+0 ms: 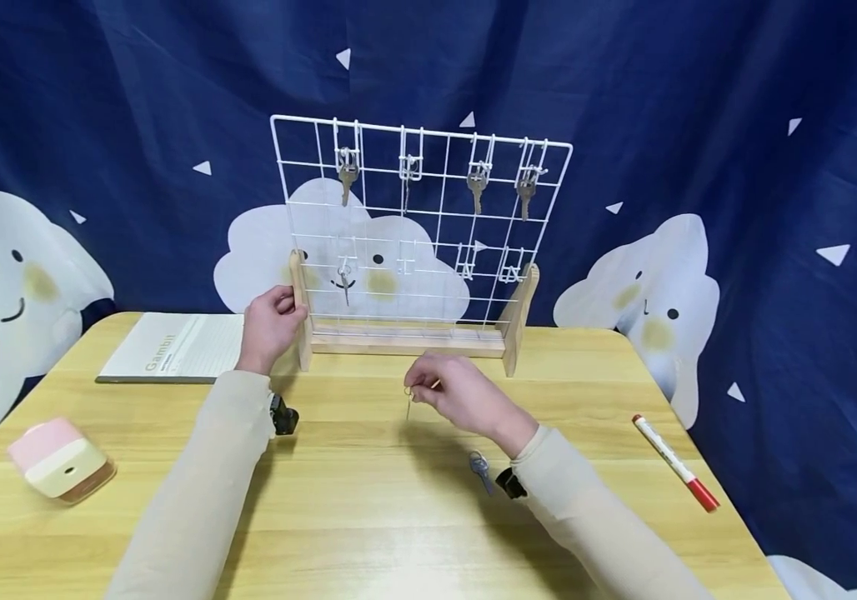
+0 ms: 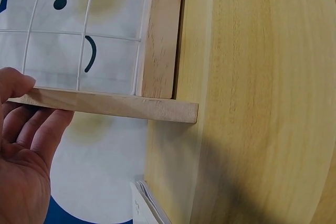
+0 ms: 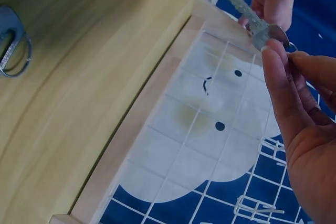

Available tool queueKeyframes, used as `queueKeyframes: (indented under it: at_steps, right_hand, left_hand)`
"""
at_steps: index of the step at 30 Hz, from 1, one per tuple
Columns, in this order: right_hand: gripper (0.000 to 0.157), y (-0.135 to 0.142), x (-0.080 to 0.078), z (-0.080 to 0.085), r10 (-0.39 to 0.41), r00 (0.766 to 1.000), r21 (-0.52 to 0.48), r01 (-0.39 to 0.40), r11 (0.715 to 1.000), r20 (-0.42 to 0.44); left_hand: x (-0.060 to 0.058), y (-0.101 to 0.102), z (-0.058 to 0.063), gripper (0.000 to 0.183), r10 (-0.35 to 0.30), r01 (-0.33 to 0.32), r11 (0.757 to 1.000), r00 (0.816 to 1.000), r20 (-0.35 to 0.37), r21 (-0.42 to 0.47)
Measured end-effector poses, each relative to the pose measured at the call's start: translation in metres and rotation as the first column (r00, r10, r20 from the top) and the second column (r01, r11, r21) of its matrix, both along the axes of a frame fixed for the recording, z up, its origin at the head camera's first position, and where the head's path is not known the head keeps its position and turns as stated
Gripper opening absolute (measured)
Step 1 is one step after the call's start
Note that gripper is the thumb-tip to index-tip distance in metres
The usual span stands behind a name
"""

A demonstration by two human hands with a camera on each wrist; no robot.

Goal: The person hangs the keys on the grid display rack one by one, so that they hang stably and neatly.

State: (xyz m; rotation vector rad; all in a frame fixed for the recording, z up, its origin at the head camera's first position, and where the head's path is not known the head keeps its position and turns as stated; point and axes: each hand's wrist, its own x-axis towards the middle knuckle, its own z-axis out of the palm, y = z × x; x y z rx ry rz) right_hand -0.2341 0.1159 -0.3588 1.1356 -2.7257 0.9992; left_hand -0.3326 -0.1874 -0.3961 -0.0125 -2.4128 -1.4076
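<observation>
My left hand (image 1: 271,325) grips the wooden side post (image 2: 110,104) of a white wire grid rack (image 1: 439,200), thumb on one face and fingers on the other. Between thumb and fingertips of my right hand (image 1: 466,396) a silver key (image 3: 257,24) is pinched by its ring, in front of the rack's base. Several keys hang from the upper row of hooks, one of them a brass-toned key (image 1: 348,177) at the left. In the lower row a key (image 1: 345,283) hangs on the left hook. Another key (image 1: 481,471) with a ring lies on the table near my right wrist.
A white notebook (image 1: 173,346) lies behind my left forearm. At the table's left stands a pink and cream box-like item (image 1: 61,460). A red and white marker (image 1: 674,462) lies near the right edge. Behind the table hangs a dark blue curtain (image 1: 623,83) with clouds.
</observation>
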Motion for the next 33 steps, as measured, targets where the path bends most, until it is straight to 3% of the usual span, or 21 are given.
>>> queueKeyframes:
  at_steps: [5,16,26,33]
  right_hand:
    - [0.007,0.002,-0.004,0.006,-0.049,0.999,-0.044,0.049,0.998,-0.012]
    - [0.008,-0.002,-0.027,0.030,-0.068,0.997,-0.122,0.065,0.990,-0.022]
    - [0.009,-0.006,-0.044,0.062,-0.122,0.986,-0.166,0.102,0.981,-0.116]
    - [0.012,-0.014,-0.057,0.073,-0.148,0.986,-0.178,0.132,0.975,-0.077]
  left_hand:
    - [-0.001,0.001,-0.001,0.035,-0.004,0.004,1.000,1.000,-0.002,0.011]
    - [0.000,0.000,-0.001,0.037,0.004,-0.004,1.000,1.000,0.003,0.015]
    - [-0.001,0.003,-0.001,0.038,-0.015,0.015,0.999,1.000,0.003,0.044]
    - [-0.002,0.000,-0.002,0.038,-0.005,0.005,1.000,1.000,0.009,0.028]
